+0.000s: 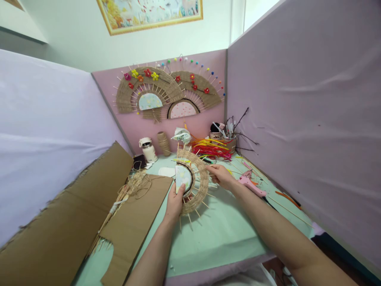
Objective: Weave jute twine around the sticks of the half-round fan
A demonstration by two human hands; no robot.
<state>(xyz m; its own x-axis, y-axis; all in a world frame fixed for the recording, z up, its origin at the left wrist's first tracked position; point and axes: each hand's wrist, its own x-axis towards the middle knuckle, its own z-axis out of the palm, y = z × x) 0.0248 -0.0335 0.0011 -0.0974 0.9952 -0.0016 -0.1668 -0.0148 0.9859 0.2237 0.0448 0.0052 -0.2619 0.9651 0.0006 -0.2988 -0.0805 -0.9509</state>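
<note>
A half-round fan of twine woven over thin wooden sticks is held up over the table, its straight side facing left. At its centre sits a pale floral half-disc edged with a black line. My left hand grips the lower part of this half-disc, thumb on the front and the other fingers hidden behind. On the right, my right hand pinches at the outer edge of the woven band, its fingertips closed together. Whether twine or a stick is between those fingertips is too small to make out.
Cardboard sheets and a bundle of sticks lie left. Behind stand a bottle, a twine spool, and red and yellow pipe cleaners. A pink glue gun lies right. Finished fans hang on the back panel.
</note>
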